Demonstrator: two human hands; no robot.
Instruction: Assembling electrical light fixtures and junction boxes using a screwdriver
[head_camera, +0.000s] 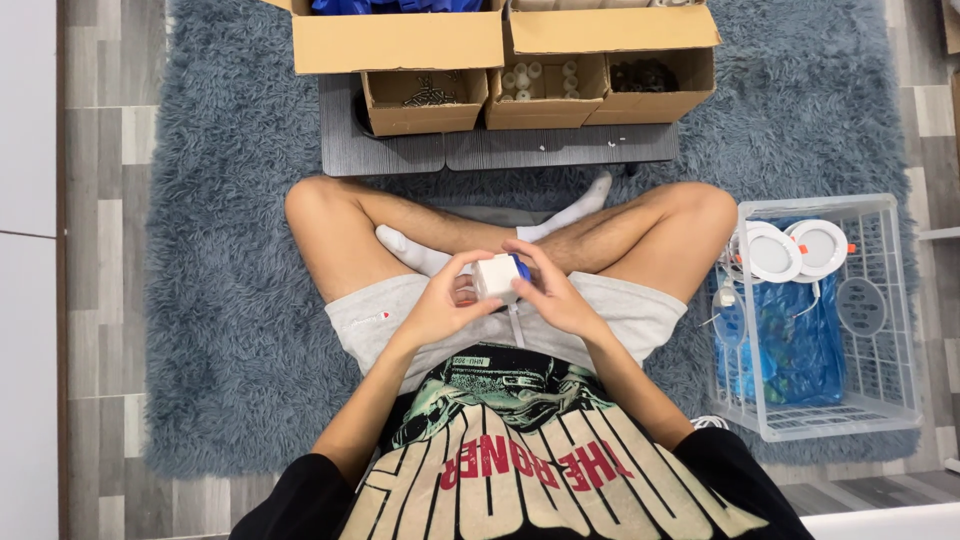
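Left hand (437, 305) and right hand (553, 292) both pinch a small white box-shaped part (495, 276) between fingertips, held over the lap between the crossed legs. Fingers curled around its sides, thumbs on the near face; looks like a two-handed grip to steady it while pressing or seating something. A blue piece (520, 266) sits at the part's upper right corner, next to the right fingers. A thin white lead (516, 325) drops from under the part toward the shorts; its end is hidden by the hands and cloth.

Underside of the part and whatever the palms cover can't be made out.

Ahead of the hands, past the knees: a low grey board (500, 150) carrying three open cardboard boxes (545, 95), likely set there within arm's reach. Left one holds dark small hardware, middle one white cylindrical bits, right one dark pieces; too small to identify. Larger cartons behind are cut off by the top edge.

Right of the right hand: clear plastic crate (880, 330) with two round white lamp fittings (795, 250) and a blue plastic bag (790, 345).

All sits on a grey shaggy rug (230, 300).
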